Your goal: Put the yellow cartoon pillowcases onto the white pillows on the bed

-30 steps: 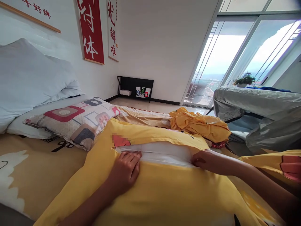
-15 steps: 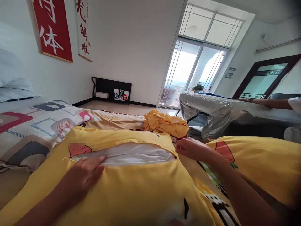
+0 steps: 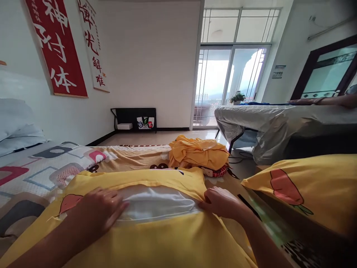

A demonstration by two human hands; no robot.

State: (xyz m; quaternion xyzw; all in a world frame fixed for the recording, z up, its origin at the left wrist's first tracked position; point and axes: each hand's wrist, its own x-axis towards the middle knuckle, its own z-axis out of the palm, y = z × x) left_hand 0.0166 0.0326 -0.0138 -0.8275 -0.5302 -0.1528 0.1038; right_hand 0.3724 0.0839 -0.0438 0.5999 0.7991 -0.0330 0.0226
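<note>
A yellow pillowcase (image 3: 156, 245) with a carrot print lies in front of me, with a white pillow (image 3: 158, 203) showing through its wide opening. At the opening's left end, my left hand (image 3: 102, 206) is closed on the fabric edge, its fingers curled and partly hidden. My right hand (image 3: 221, 201) pinches the pillowcase at the right end of the opening. Between the two hands the slit gapes, and its upper edge arches over the white pillow.
A crumpled yellow cloth (image 3: 198, 150) lies beyond the pillowcase. A patterned pillow (image 3: 50, 167) is at the left, and another yellow pillow (image 3: 312, 182) with a carrot print at the right. Another person's arm (image 3: 334, 101) rests on a plastic-covered table (image 3: 251, 115) behind.
My left hand has gone from lying flatter on the opening to curling at its left end. My right hand has moved in onto the right end. The view has tilted level.
</note>
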